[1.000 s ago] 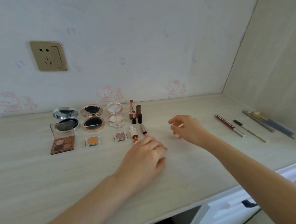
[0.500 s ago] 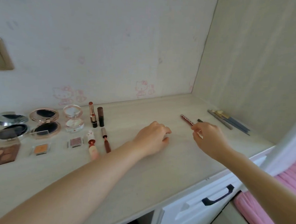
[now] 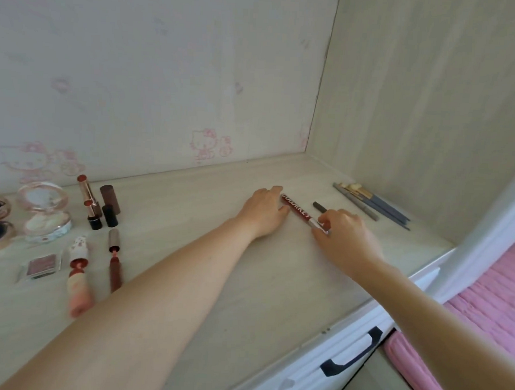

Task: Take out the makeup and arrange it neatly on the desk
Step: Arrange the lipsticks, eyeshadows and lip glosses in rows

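Right of centre in the frame, both hands work one item: the right hand [image 3: 345, 238] pinches the silver near end of a dark red lip pencil [image 3: 297, 211] between thumb and curled fingers, while the left hand [image 3: 262, 214] lies palm-down beside the pencil's far end, fingers relaxed and fingertips touching it. The pencil lies flat on the desk [image 3: 245, 283], running diagonally from the left hand's fingers to the right hand's pinch, white lettering along its barrel. Judging by its look, it is light, stiff and round, so it will roll readily on this smooth top; a hold at both ends, or a pinch at mid-barrel, looks the sensible way to straighten it. Just beyond the right hand's knuckles pokes the dark tip of a second pencil [image 3: 319, 206], the rest hidden behind the hand. Further toward the upper right, near the corner of the wall, lies a bundle of makeup brushes [image 3: 372, 202], close together and roughly parallel. Over at the left of the frame stand upright lipsticks [image 3: 90, 204], with two lip gloss tubes [image 3: 79, 272] lying flat below them, a small eyeshadow pan [image 3: 40, 267] beside those, and a round clear compact [image 3: 45, 213] at the left edge. At lower right, a white drawer [image 3: 352, 353] with a black handle.
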### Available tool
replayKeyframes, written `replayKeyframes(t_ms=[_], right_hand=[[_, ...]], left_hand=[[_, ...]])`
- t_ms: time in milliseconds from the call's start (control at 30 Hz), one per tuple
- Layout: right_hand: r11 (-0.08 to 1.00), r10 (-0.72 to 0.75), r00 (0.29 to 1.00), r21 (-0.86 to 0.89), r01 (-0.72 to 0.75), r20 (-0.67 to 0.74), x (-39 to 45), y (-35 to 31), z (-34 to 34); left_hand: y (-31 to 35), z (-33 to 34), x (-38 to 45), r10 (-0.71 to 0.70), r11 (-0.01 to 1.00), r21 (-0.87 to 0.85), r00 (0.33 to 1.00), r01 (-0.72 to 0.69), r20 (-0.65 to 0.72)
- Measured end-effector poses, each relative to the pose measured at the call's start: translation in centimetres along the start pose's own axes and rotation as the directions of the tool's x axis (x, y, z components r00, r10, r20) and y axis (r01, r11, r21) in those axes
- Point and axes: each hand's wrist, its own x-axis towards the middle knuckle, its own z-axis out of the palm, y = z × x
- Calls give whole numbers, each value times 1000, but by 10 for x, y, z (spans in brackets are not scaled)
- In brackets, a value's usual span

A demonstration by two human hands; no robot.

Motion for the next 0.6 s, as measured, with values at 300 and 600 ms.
replayKeyframes(t_ms=[300,600], right_hand=[[998,-21,998,54,24,-51,-9,-5,0],[864,65,988,502,16,-143,-27,-46,-26]], left_hand=[[2,-10,-5,16,985,-172,998,-26,-62],[-19,-70,-66,103,986,-96,957,-133,-271]])
